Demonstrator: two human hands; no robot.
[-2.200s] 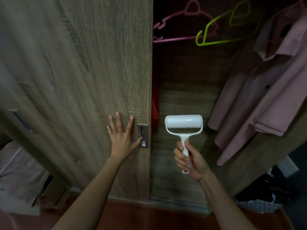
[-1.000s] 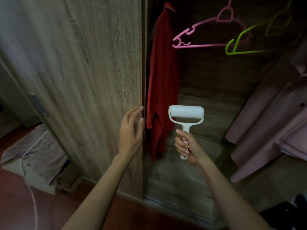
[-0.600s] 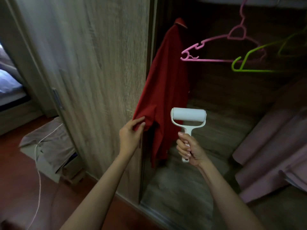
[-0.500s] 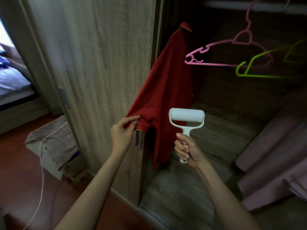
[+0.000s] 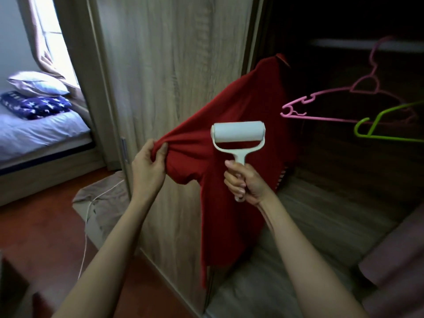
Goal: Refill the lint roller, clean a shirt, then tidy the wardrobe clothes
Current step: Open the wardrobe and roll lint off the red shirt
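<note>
Grip at near left: left hand (image 5: 146,166) pinching sleeve of red shirt (image 5: 229,203), drawn taut leftward. Just right, right hand (image 5: 243,184) curled round handle of lint roller (image 5: 238,134), roll uppermost, before shirt front. Farther, wardrobe door (image 5: 179,65); far right, pink hanger (image 5: 344,97), green hanger (image 5: 378,125).

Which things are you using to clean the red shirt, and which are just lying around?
In use: red shirt, pinched and pulled out by the left hand; lint roller, gripped by the right hand.
Just lying about: pink hanger, green hanger, pillow, starry blanket, brown cloth.
</note>
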